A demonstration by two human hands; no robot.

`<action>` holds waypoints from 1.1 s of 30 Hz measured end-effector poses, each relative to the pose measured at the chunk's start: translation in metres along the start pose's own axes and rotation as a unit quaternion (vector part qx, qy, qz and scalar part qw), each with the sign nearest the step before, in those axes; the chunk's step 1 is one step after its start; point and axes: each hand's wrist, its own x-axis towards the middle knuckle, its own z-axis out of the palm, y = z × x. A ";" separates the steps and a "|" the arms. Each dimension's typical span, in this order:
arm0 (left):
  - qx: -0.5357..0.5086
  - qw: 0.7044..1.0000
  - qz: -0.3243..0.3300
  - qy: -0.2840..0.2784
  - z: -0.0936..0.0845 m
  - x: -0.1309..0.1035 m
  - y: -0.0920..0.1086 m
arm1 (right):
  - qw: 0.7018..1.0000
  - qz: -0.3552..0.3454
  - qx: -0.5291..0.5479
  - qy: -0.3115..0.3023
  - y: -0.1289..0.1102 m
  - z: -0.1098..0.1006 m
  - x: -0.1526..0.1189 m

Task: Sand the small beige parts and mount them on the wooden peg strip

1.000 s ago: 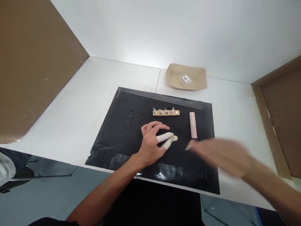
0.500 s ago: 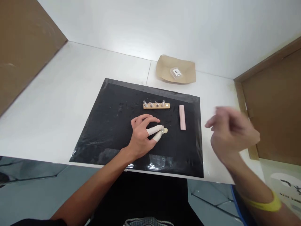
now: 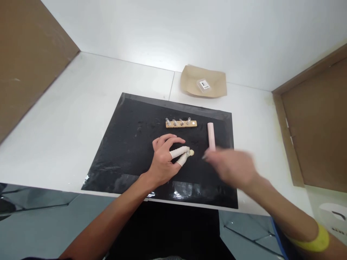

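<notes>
White finger covers sit on the thumb and index finger of my left hand, which rests on the black mat. Those two fingers pinch a small clear piece with a round, pale yellow end; its kind is not plain. My right hand is smeared by motion over the mat's right side, fingers closed. A small pale tip shows at its fingertips, too blurred to name. Just beyond that hand lies a pink bar, its near end partly hidden. Ahead of my left hand is a wooden strip with several clear, curved pieces standing on it.
A brown paper tray stands at the back, holding a small clear case with a white label. Behind the white table rises a white wall. Brown panels close off both sides.
My right hand has swung left from beyond the mat's right edge to beside the pink bar. My left hand keeps its pinch in the same place. The view has shifted slightly.
</notes>
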 end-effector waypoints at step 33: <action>0.025 1.000 0.008 0.007 0.003 -0.002 -0.002 | 0.978 -0.202 -0.053 -0.006 -0.008 0.003 0.005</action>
